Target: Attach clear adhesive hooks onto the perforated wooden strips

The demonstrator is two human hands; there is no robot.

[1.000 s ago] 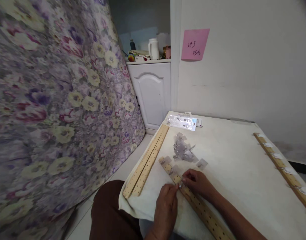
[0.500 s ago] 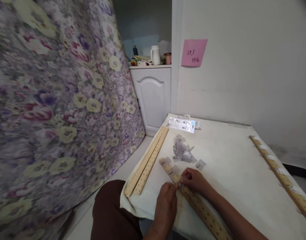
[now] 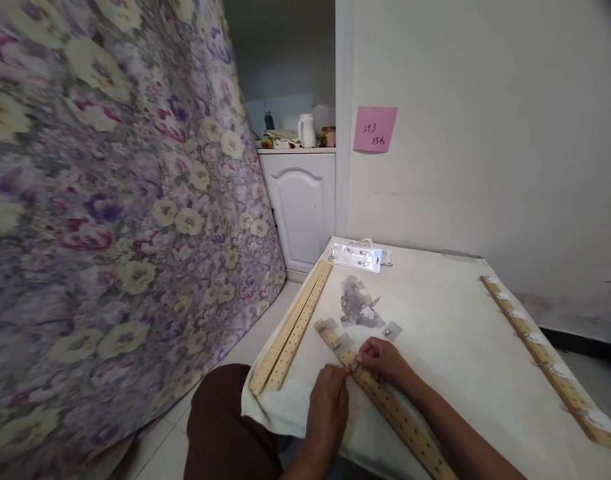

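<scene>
A wooden strip with rows of holes [image 3: 408, 427] lies slantwise on the cloth-covered table. My left hand [image 3: 329, 400] is closed at its near edge, fingertips pressed against the wood. From the far side, my right hand [image 3: 382, 359] pinches a small metal clip [image 3: 354, 366] on top of the strip, close to my left fingertips; the fingers partly hide it. Farther up the same strip sit clear plastic tabs with metal clips [image 3: 337, 343]. A loose pile of similar clear tabs and clips [image 3: 358, 303] lies beyond, with a single tab [image 3: 392, 331] to its right.
Two more perforated wooden strips [image 3: 298, 327] lie side by side along the table's left edge. At the right edge is a strip carrying several white round pieces [image 3: 535, 340]. Clear blister packaging [image 3: 355, 256] lies at the back. A floral curtain [image 3: 135, 233] hangs at left.
The whole view has shifted slightly with my head. Both hands stay at the same place on the strip, with only small finger movement around the metal clip.
</scene>
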